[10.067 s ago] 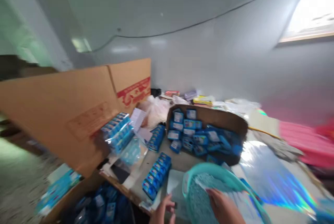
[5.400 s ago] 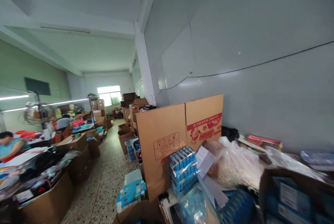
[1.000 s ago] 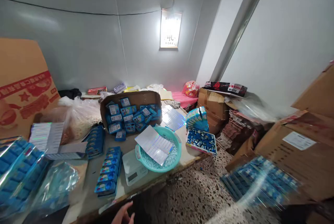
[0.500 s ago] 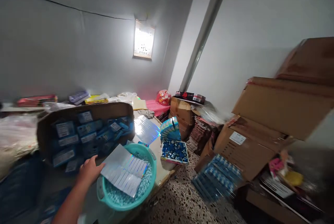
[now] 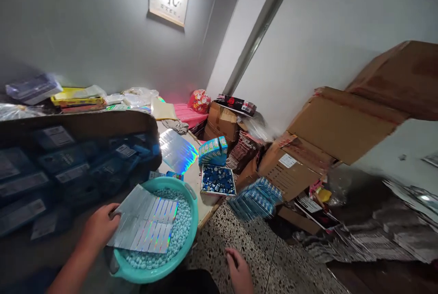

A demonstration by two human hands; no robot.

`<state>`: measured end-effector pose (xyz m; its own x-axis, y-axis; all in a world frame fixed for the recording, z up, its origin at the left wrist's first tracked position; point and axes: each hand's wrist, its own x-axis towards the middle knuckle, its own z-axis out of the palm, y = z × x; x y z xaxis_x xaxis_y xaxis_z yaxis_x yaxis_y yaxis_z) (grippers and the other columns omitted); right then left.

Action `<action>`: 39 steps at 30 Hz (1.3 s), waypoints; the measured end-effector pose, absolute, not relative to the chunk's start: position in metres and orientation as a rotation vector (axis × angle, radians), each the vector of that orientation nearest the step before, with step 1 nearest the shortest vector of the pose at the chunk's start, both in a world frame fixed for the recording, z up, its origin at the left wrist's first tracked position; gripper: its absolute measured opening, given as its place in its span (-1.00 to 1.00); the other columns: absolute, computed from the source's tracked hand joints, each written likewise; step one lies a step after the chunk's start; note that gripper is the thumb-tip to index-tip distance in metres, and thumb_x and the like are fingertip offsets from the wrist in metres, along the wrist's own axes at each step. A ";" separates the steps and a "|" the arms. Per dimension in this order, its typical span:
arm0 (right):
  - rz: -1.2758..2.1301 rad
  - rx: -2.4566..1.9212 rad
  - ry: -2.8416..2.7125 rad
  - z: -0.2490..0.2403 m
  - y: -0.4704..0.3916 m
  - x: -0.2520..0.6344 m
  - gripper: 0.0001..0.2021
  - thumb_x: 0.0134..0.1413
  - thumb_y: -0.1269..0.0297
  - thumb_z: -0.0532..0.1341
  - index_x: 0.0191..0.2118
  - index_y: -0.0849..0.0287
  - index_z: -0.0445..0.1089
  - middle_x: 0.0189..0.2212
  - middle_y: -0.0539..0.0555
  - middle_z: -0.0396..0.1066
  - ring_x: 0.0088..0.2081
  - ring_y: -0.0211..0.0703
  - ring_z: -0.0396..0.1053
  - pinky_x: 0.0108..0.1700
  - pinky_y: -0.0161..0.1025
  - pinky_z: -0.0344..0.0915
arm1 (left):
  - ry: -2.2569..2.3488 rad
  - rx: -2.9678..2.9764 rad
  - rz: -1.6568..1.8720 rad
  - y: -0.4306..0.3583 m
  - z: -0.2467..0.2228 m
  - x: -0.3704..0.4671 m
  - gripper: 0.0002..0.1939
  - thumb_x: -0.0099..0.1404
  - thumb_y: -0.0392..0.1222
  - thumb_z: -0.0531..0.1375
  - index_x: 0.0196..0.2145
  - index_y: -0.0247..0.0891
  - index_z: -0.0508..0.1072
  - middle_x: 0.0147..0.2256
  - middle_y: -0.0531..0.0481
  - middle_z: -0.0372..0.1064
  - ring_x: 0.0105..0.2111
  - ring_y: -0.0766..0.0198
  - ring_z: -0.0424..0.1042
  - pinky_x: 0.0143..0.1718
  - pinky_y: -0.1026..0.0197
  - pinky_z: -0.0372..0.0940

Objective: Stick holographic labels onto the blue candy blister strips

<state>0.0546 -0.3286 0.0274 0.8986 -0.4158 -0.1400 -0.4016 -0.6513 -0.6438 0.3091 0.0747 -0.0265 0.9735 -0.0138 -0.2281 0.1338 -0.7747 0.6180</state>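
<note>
My left hand (image 5: 101,224) pinches the left edge of a silvery sheet of holographic labels (image 5: 147,221). Two rows of narrow, shiny strips cover part of that sheet. Beneath it is a turquoise plastic basin (image 5: 191,228), filled with small pale-blue pellets (image 5: 183,221). My right hand (image 5: 240,270) hangs above the speckled floor, to the right of the basin. Its thumb and finger are loosely curled and apart, with nothing visible between them.
Left stands a large carton (image 5: 137,116) of blue packages. Behind the basin lie a shiny sheet (image 5: 178,150), a box of blue metallic caps (image 5: 218,180) and small blue boxes (image 5: 212,150). Wrapped blue packs (image 5: 255,198) and open cartons (image 5: 284,161) stand right.
My left hand has closed on the label sheet's edge. My right hand has come into view at the bottom. The view has shifted right and downward.
</note>
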 end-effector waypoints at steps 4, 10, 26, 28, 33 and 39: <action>-0.108 -2.176 0.313 0.038 -0.327 0.133 -0.52 0.27 -0.15 0.06 -0.07 0.13 0.49 -0.11 0.25 0.54 -0.03 0.14 0.50 0.08 0.07 0.44 | 0.277 2.090 -0.158 0.063 0.026 0.281 -0.68 -0.03 -0.10 0.10 -0.34 -0.18 0.55 -0.29 -0.03 0.58 -0.25 0.03 0.52 -0.23 0.15 0.33; -0.315 -2.116 -0.352 0.095 -0.297 0.267 -0.60 0.32 0.12 0.15 0.21 0.08 0.25 0.00 0.22 0.47 0.02 0.05 0.43 0.11 0.11 0.37 | 0.039 1.887 0.225 0.026 0.139 0.209 -0.89 0.13 -0.32 0.18 -0.52 -0.22 0.47 -0.36 0.05 0.39 -0.29 0.28 0.42 -0.21 0.26 0.27; 0.566 -1.928 -1.355 0.154 -0.201 0.304 -0.87 0.16 0.22 0.33 -0.15 -0.05 0.52 -0.23 0.01 0.51 -0.11 0.02 0.44 0.02 0.00 0.30 | 0.715 1.860 0.708 -0.012 0.187 0.041 -0.85 0.24 -0.11 0.32 -0.23 -0.11 0.48 -0.11 -0.04 0.50 -0.02 0.14 0.49 0.12 0.06 0.36; 0.585 -1.953 -1.302 0.158 -0.193 0.285 -0.94 0.23 0.24 0.26 -0.27 0.01 0.50 -0.30 0.01 0.48 -0.20 -0.03 0.42 -0.17 -0.13 0.27 | 0.949 1.840 0.805 0.010 0.193 0.013 -0.67 0.30 0.03 0.23 -0.03 -0.11 0.42 -0.03 -0.09 0.51 0.05 0.08 0.46 0.13 0.02 0.35; 0.645 -1.933 -1.299 0.159 -0.160 0.221 -0.80 0.14 0.38 0.24 -0.50 0.10 0.35 -0.43 -0.03 0.36 -0.36 -0.16 0.34 -0.33 -0.22 0.11 | 0.887 2.305 0.752 0.027 0.207 -0.022 -0.65 0.30 0.11 0.20 -0.02 -0.02 0.50 0.06 -0.07 0.51 0.15 0.00 0.40 0.30 -0.14 0.18; 0.726 -1.808 -1.237 0.155 -0.127 0.162 -0.85 -0.04 0.45 0.28 -0.34 0.08 0.55 -0.39 -0.02 0.45 -0.35 -0.17 0.35 -0.28 -0.24 0.15 | 0.512 2.619 0.086 0.022 0.194 -0.009 -0.78 0.33 -0.18 0.20 -0.09 0.02 0.54 -0.16 0.00 0.59 -0.10 0.05 0.52 0.12 -0.08 0.30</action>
<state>0.1619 -0.1271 0.1551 0.3540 0.9351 -0.0148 0.4693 -0.1913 -0.8621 -0.0095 0.0216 0.1943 0.9285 0.3703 -0.0270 0.3409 -0.8215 0.4570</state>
